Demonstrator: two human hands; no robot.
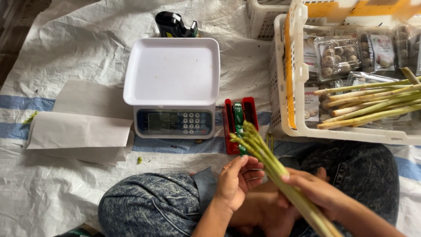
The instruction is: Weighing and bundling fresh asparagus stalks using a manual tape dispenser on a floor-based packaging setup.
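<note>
While right hand [313, 191] clamps lemongrass bundle [272, 164] | left hand [237, 180] half-curled, empty, evening stalks | tape dispenser [240, 125] at 12 o'clock

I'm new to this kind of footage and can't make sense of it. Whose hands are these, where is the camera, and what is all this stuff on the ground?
There is one picture, taken by a camera worn on a person's head and looking down, so the hands are that person's own. They sit cross-legged on a white woven sheet. The right hand grips a bundle of green stalks; the left hand is open beside it, fingers by the stalks. In front stands a white weighing scale with an empty tray and keypad. Beside it lies a red tape dispenser, and sheets of paper lie on the other side. A white crate holds packed mushrooms and more stalks.
</note>
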